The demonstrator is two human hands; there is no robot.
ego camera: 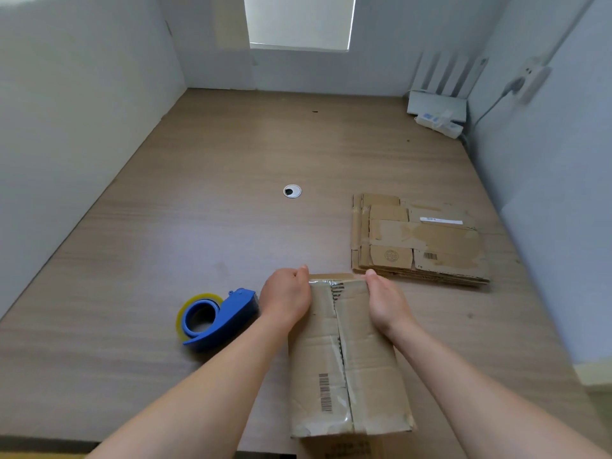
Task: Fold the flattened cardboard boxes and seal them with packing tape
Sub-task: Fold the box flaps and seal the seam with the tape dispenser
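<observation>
A folded brown cardboard box (344,359) stands on the wooden desk near its front edge, its two top flaps meeting along a centre seam with old tape on it. My left hand (286,298) grips the box's far left corner, thumb on the top. My right hand (385,301) grips the far right corner the same way. A blue tape dispenser (215,318) with a yellowish roll lies on the desk just left of my left hand. A stack of flattened cardboard boxes (420,240) lies to the right, beyond the box.
The wooden desk (198,210) is walled in by white panels on the left, back and right. A round cable grommet (292,191) sits mid-desk. A white router and power strip (437,115) occupy the far right corner, with a cable running up the right wall.
</observation>
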